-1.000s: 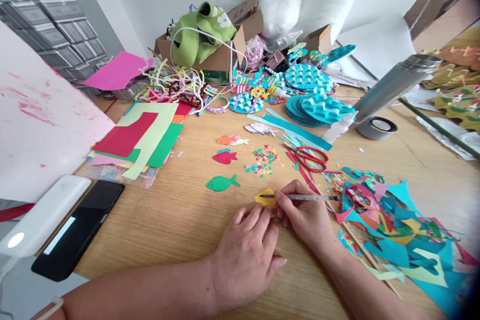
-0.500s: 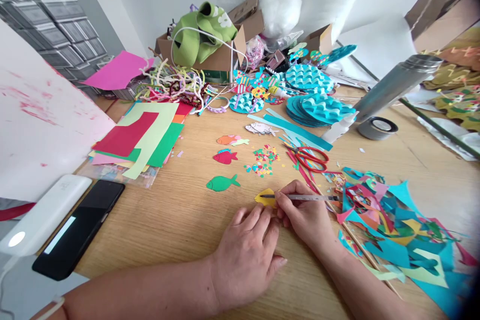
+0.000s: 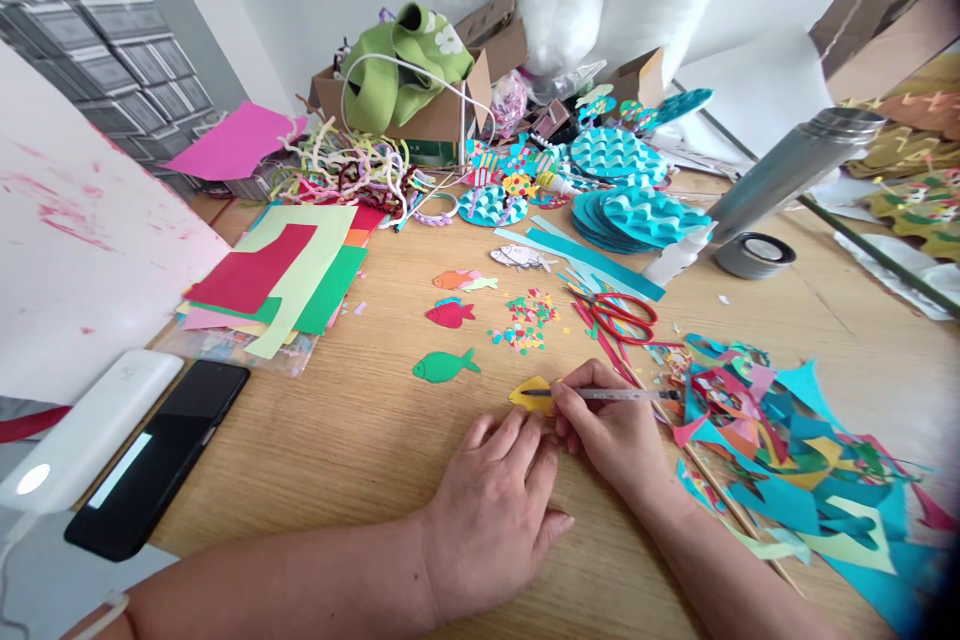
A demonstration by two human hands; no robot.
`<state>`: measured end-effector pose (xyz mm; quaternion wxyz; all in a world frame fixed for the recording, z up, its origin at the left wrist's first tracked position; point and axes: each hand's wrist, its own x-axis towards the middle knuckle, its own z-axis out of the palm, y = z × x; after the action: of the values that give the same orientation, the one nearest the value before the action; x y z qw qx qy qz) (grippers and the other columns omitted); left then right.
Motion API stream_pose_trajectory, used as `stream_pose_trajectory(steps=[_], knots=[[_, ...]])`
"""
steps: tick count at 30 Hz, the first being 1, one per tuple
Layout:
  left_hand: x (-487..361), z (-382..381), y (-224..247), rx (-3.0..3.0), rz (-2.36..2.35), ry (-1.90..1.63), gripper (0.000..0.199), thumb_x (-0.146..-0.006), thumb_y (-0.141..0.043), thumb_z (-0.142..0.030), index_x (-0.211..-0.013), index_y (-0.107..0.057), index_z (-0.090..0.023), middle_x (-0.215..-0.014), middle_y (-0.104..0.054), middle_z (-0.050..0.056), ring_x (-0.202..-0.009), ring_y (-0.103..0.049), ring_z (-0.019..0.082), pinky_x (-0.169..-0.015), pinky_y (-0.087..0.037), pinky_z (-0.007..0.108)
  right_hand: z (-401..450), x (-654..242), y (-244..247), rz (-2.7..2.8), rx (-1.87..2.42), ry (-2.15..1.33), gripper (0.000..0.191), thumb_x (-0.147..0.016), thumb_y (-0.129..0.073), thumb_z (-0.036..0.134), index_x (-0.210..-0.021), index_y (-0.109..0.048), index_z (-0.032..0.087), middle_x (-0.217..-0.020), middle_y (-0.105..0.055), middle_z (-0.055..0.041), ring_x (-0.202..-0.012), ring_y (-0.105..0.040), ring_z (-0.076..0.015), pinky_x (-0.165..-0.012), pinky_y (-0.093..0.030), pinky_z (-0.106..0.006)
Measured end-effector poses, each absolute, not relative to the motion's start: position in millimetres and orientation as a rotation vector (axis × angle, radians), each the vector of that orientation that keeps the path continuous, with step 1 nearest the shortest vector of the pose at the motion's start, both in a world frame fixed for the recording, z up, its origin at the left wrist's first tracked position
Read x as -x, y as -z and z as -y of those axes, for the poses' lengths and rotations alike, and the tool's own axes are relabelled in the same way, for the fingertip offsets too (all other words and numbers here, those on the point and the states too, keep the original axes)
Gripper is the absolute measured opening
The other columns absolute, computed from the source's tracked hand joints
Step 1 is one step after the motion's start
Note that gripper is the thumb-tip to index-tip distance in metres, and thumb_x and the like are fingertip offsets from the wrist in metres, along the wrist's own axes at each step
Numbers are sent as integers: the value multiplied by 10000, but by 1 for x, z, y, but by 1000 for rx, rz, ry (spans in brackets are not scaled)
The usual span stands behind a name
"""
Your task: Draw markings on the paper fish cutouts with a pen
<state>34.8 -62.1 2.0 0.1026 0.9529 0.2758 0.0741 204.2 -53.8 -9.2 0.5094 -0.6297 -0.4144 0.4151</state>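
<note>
To the far left of the fingers, a black phone (image 3: 154, 465) and a white power bank (image 3: 86, 430) lie on the worktop (image 3: 360, 440), well apart from the work. Beyond them sits a stack of coloured paper sheets (image 3: 277, 285).

Nearer, the left hand (image 3: 491, 515) lies flat, palm down, its fingers (image 3: 517, 435) released and spread, the tips pressing the near edge of a small yellow paper fish (image 3: 529, 395). Just left of those fingertips and a little beyond lies a green paper fish (image 3: 444, 366), with a red paper fish (image 3: 450, 314) further off.

The right hand (image 3: 607, 430) is clenched round a pen (image 3: 600, 394) in a writing grip, the pen lying almost level and its tip resting on the yellow fish, touching it.

The likely trouble is slippage: the fish is small and only its edge is pinned, so a drag of the tip could turn or crease it, and the line would wander onto the worktop. Fresh ink could also smear if the left fingertips creep forward over it.

Just right of the pen hand lies a heap of paper offcuts (image 3: 787, 460), touching the wrist area; a sweep of the forearm could push scraps over the fish. Beyond, red scissors (image 3: 622, 316) lie near a scatter of confetti bits (image 3: 525, 320), easy to brush about
</note>
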Motion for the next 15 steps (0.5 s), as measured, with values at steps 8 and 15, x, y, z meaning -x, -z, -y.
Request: stream_pose_trajectory(steps=[8,15], knots=[[-35,62,-1,-2815,-819,-226,513,-993,-417,-482,-1340,-476,-109,-1392,-496,135,-1327,-384,275,-1076,-310,442,53,-204,7,1020,1504,-986,331,-737,-730,452,-656,-517,212,-447,-544,38,-305,-453,-91,-305,-335,-193],[-35,61,-3,-2807,-819,-218,510,-984,-445,-478,-1340,-477,-114,-1393,-498,133,-1331,-382,270,-1075,-317,441,52,-203,5,1022,1523,-992,380,-729,-727,515,-649,-500,221,-446,-541,34,-306,-455,-99,-296,-337,-200]])
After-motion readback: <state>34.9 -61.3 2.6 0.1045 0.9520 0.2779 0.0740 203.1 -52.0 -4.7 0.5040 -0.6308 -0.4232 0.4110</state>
